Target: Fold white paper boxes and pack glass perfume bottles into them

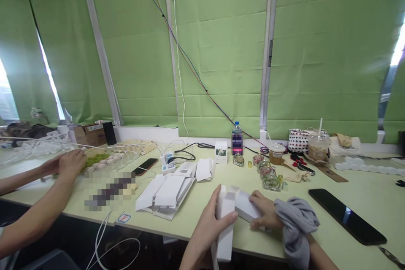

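Observation:
In the head view, my left hand (pixel 207 221) is wrapped round a white paper box (pixel 225 236) near the table's front edge, its thumb across the front. A white folded box section (pixel 246 205) slants off to the right, with the fingers and thumb of my right hand (pixel 265 210) closed on it. Whether the two white pieces are joined, I cannot make out. A grey cloth (pixel 297 219) is bunched round my right wrist. Flattened white boxes (pixel 169 190) lie in a pile left of my hands, and another white folded box (pixel 205 169) lies behind it.
Farther back stand an upright white box (pixel 220 156), a water bottle (pixel 236 139), glass jars (pixel 267 173) and drink cups (pixel 318 145). A large black phone (pixel 346 215) lies at right. Leftward are a power strip (pixel 167 163), a smaller phone (pixel 145 166) and another person's hands (pixel 71 162).

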`<state>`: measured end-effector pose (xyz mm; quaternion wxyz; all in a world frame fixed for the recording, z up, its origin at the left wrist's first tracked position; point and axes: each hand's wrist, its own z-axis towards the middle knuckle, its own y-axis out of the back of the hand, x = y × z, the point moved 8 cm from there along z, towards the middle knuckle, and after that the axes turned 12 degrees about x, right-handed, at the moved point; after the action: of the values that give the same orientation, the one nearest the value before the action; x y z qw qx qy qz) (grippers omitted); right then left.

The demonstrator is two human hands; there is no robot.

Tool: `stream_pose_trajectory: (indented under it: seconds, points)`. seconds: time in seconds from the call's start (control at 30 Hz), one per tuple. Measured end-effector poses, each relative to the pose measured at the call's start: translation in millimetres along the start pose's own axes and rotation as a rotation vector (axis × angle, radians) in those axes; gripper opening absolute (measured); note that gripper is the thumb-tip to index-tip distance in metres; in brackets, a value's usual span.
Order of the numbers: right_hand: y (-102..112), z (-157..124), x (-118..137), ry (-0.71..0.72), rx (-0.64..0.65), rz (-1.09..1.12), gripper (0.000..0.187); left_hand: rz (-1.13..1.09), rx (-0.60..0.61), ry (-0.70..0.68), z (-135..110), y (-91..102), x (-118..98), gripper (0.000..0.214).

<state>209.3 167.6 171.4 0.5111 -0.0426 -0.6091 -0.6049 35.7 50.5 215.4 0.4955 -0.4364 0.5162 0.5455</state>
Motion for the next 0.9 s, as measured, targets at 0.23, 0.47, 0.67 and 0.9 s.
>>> stream_pose_trajectory:
  seconds: [0.23,0.47,0.67,0.9]
  points:
    - [10,6,23,0.111,0.056,-0.028,0.043,-0.700,-0.029,0.068,7,-10.1,30,0.062]
    - [30,2,51,0.216,0.059,-0.043,0.028,-0.859,-0.034,0.009,13,-2.6,40,0.057]
    - [38,-2,61,0.170,0.068,-0.012,0.034,-0.869,0.034,-0.050,10,-7.1,42,0.069]
    - [39,-2,65,0.131,0.038,0.090,0.038,-0.737,0.149,-0.107,5,-6.7,32,0.079]
